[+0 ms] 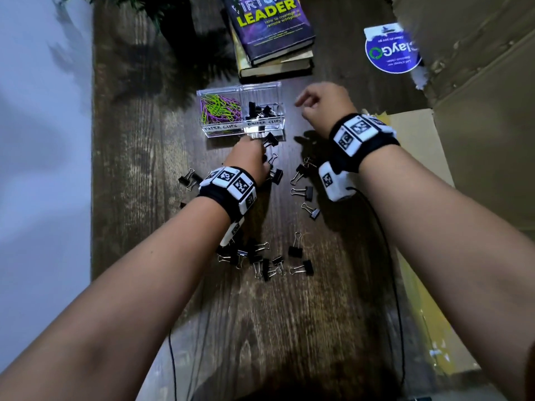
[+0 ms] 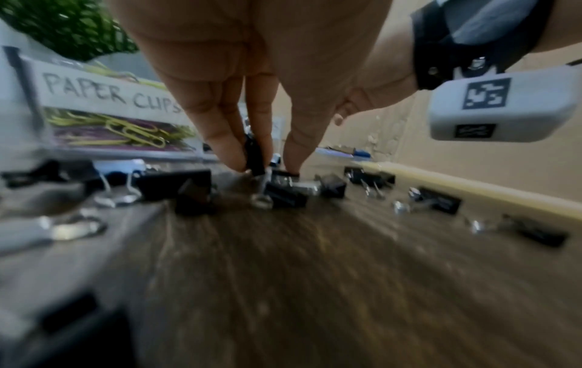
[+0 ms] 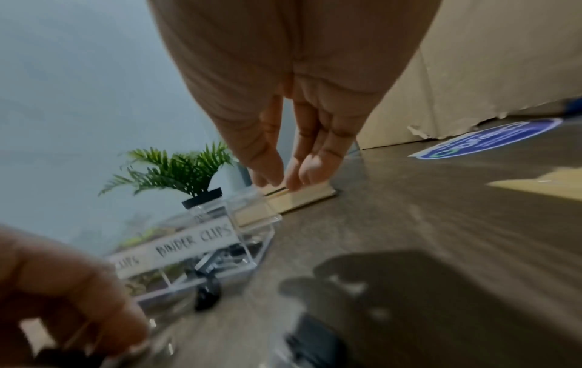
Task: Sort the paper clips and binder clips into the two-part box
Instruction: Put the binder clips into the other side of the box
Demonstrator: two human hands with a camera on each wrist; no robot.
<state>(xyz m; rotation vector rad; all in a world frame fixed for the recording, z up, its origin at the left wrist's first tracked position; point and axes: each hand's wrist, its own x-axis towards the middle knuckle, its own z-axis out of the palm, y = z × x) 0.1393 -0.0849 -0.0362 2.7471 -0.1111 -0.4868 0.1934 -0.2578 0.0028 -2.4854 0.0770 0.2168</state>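
The clear two-part box [image 1: 223, 127] stands mid-table. Its left part, labelled PAPER CLIPS [image 2: 110, 94], holds coloured paper clips [image 1: 221, 108]; its right part, labelled BINDER CLIPS [image 3: 195, 242], holds black binder clips [image 1: 262, 110]. My left hand [image 1: 262, 153] is just in front of the box, and in the left wrist view its fingers [image 2: 226, 149] pinch a black binder clip [image 2: 253, 155] just above the table. My right hand [image 1: 301, 107] hovers right of the box with relaxed fingers [image 3: 318, 169] holding nothing. Several loose binder clips [image 1: 260, 261] lie scattered on the wood.
A stack of books [image 1: 275, 39] and a potted plant [image 3: 176, 171] stand behind the box. A round blue sticker [image 1: 392, 50] and cardboard sheets [image 1: 477, 125] lie at the right. Cables [image 1: 385, 256] trail from my wrists. The table's left edge [image 1: 92, 169] is close.
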